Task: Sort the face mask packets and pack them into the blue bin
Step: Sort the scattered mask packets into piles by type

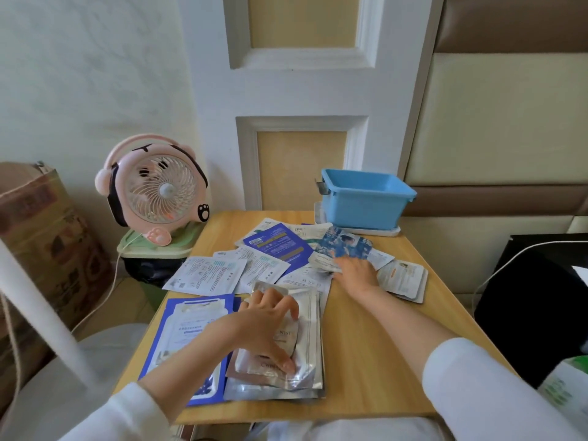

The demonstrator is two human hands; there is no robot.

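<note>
Mask packets (pixel 264 265) scattered flat, overlapping; blue-patterned packet (pixel 343 246) apparently lifted, far side; silver stack (pixel 310 329) nearest; blue bin (pixel 366 206) upright behind.

A pink desk fan (pixel 156 189) is standing on the green-lidded waste bin (pixel 152 249), just left of the wooden table (pixel 381 345). Its white cord (pixel 109 288) is hanging down. A cardboard box (pixel 41 237) is sitting further left, and a panelled door (pixel 302 90) is rising behind the table.

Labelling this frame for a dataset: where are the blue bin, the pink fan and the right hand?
blue bin (pixel 366 209): head view, front wall.
pink fan (pixel 166 190): head view, grille centre.
right hand (pixel 356 270): head view, back of the hand.
</note>
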